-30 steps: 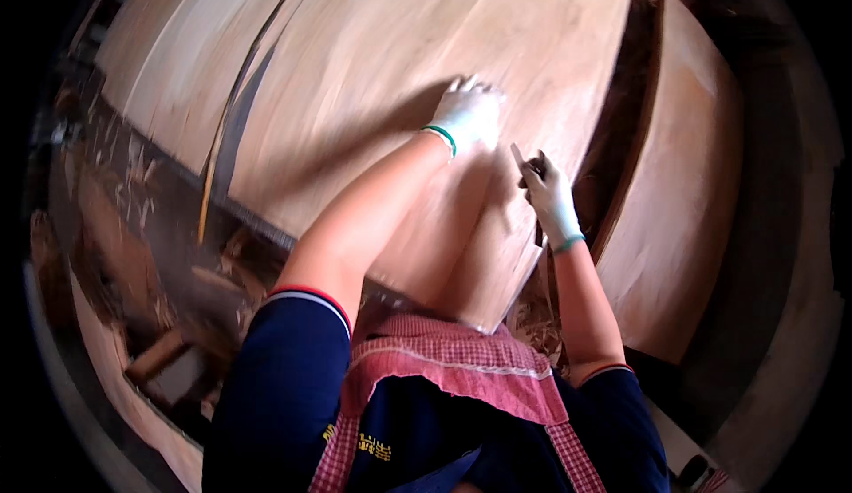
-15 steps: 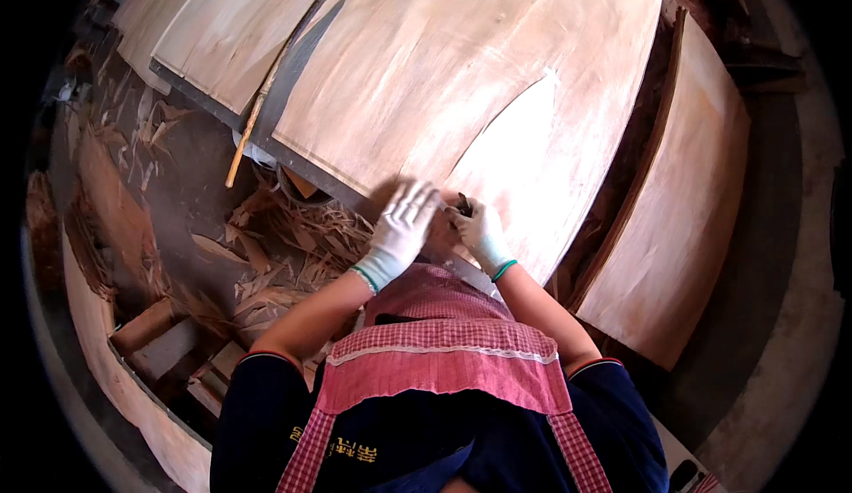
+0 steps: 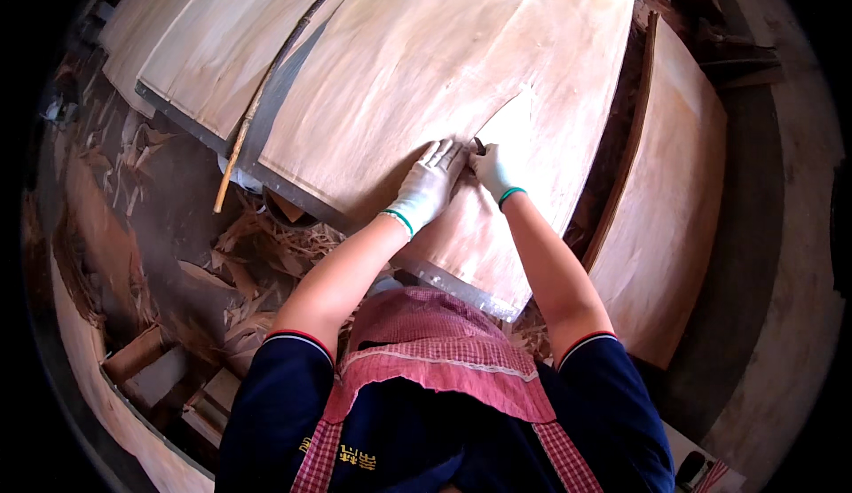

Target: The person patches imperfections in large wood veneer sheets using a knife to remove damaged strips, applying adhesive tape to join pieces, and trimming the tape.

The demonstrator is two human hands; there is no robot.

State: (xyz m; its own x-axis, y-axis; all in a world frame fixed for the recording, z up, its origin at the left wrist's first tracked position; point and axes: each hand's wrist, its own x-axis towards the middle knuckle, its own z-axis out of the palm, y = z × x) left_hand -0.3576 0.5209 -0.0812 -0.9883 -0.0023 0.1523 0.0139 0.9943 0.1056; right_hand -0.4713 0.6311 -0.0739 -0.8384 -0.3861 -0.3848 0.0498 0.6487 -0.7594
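A broad sheet of pale wood veneer (image 3: 382, 111) lies in front of me, with a pointed, brighter gap or patch (image 3: 508, 125) in its surface. Flat on the veneer, fingers stretched out, rests my left hand (image 3: 430, 181) in a white glove with a green cuff. Close to its right, my gloved right hand (image 3: 500, 172) is closed around a small dark tool (image 3: 480, 146) at the edge of the pointed patch. Only the tool's dark end shows; its blade or tip, if any, is hidden.
A thin stick (image 3: 240, 151) lies along a dark gap between veneer sheets at left. Another stack of curved veneer (image 3: 666, 200) stands at right. Splintered wood scraps (image 3: 275, 249) cover the floor at lower left, beside wood blocks (image 3: 155, 369).
Both hands have moved forward and farther onto the veneer, away from my apron. The right hand still holds the dark tool, and the sheet's near edge now shows below my hands.
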